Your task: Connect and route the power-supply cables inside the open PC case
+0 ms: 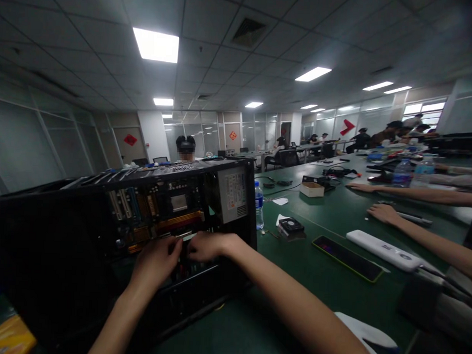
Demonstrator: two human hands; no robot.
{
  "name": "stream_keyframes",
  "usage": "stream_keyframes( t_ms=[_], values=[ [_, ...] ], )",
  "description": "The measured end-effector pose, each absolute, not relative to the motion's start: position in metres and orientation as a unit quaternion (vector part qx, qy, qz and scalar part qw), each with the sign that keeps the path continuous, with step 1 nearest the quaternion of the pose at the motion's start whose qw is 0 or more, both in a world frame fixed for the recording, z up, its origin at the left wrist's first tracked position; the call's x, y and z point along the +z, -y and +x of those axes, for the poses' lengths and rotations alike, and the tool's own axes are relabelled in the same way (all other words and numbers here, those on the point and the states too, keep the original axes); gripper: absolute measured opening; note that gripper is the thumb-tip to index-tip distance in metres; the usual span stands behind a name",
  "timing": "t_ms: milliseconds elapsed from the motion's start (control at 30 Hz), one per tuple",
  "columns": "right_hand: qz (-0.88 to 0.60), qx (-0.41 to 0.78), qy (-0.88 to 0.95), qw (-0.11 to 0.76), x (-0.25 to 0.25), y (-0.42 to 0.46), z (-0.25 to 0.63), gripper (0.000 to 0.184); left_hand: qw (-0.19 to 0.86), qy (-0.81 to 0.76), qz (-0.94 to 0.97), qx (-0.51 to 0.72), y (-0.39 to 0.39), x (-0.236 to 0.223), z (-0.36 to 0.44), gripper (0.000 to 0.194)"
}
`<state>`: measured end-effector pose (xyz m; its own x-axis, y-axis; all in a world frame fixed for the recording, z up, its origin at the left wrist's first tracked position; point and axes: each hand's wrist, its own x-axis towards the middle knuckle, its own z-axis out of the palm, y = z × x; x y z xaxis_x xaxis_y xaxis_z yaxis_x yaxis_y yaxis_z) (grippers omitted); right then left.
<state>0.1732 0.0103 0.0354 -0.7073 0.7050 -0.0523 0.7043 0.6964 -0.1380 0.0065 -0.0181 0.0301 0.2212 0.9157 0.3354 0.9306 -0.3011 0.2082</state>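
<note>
An open black computer case (232, 280) lies on its side on the green table, its inside facing me. Within it I see a motherboard (152, 187) with a square metal processor (178, 202), orange and yellow memory slots (180, 220), and a silver power supply (231, 195) at the upper right. My left hand (159, 257) and my right hand (206, 246) reach in close together at the board's lower edge. Both have curled, pinching fingers around a small pale piece between them. What exactly they grip is hidden by the fingers and the dark interior.
Right of the case stand a water bottle (259, 206), a hard drive (292, 226), a small box (312, 189), a dark phone-like slab (347, 257) and a white power strip (384, 249). A co-worker's arms (420, 230) rest at the right. Yellow packaging (9, 337) lies lower left.
</note>
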Motion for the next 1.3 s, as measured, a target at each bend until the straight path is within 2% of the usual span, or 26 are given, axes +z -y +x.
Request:
stream_keyframes(
  t_ms=[100,200,267,367,533,633,733,800,933,1033,1100,1167,1233,1300],
  values=[
    [-0.469,0.063,0.877,-0.082,0.018,-0.023,0.171,0.04,0.005,0.582,-0.787,-0.205,0.014,0.027,0.005,0.038],
    [-0.453,0.049,0.889,-0.043,0.01,-0.02,0.173,0.043,-0.017,0.565,-0.796,-0.215,0.01,0.024,0.004,0.038],
    [-0.41,0.025,0.911,0.042,0.012,-0.015,0.173,0.038,-0.023,0.556,-0.798,-0.23,0.009,0.022,0.004,0.038],
    [-0.385,-0.003,0.891,0.24,0.019,-0.01,0.17,0.035,-0.032,0.55,-0.785,-0.282,0.008,0.024,0.001,0.043],
    [-0.38,0.127,0.758,0.515,0.027,-0.007,0.164,0.041,-0.067,0.461,-0.766,-0.443,0.013,0.03,-0.009,0.061],
    [-0.344,0.224,0.674,0.614,0.027,-0.004,0.158,0.039,-0.02,0.365,-0.795,-0.483,0.02,0.031,-0.013,0.073],
    [-0.304,0.31,0.613,0.661,0.029,-0.001,0.152,0.039,0.07,0.326,-0.809,-0.485,0.027,0.031,-0.013,0.073],
    [-0.287,0.346,0.62,0.643,0.031,0.001,0.152,0.036,0.085,0.338,-0.799,-0.489,0.03,0.031,-0.012,0.071],
    [-0.261,0.33,0.767,0.485,0.04,0.008,0.161,0.016,0.061,0.391,-0.742,-0.541,0.039,0.039,-0.011,0.072],
    [-0.205,0.264,0.847,0.413,0.049,0.018,0.172,0.04,0.087,0.379,-0.755,-0.527,0.051,0.047,-0.005,0.066],
    [-0.158,0.241,0.877,0.385,0.055,0.025,0.177,0.059,0.145,0.314,-0.793,-0.502,0.06,0.051,0.003,0.059],
    [-0.121,0.231,0.906,0.334,0.059,0.031,0.179,0.069,0.183,0.21,-0.839,-0.468,0.068,0.052,0.012,0.049],
    [-0.097,0.2,0.932,0.288,0.061,0.034,0.179,0.063,0.227,0.155,-0.861,-0.429,0.074,0.05,0.02,0.031],
    [-0.105,0.13,0.945,0.28,0.061,0.034,0.179,0.045,0.285,0.143,-0.849,-0.422,0.076,0.048,0.024,0.011]
  ],
)
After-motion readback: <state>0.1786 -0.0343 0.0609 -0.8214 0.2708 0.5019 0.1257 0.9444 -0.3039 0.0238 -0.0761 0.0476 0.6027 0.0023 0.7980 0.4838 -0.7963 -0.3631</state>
